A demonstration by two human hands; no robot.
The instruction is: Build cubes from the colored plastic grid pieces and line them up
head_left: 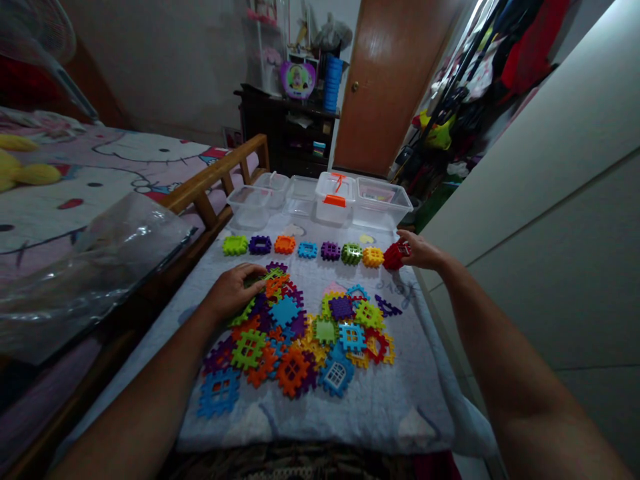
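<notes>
My right hand (pixel 417 251) grips a red interlocking block (pixel 395 256) at the right end of a row of assembled blocks. It tilts in my fingers, with its lower edge near the cloth. My left hand (pixel 241 288) rests at the upper left of a loose pile of interlocking plastic tiles, thumb and fingers apart beside a lime-green tile (pixel 273 274). Orange (pixel 293 371), blue (pixel 220 392) and purple (pixel 342 307) tiles overlap in the pile. Left of the red block stand yellow (pixel 373 257), green (pixel 352 253) and several other blocks.
Behind the row are clear plastic boxes (pixel 383 212), one with an orange-latched lid (pixel 335 200). A light blue cloth (pixel 380 413) covers the tabletop. A wooden bed rail (pixel 200 183) and a plastic bag (pixel 100 267) lie to the left; a white cabinet (pixel 565 267) borders the right.
</notes>
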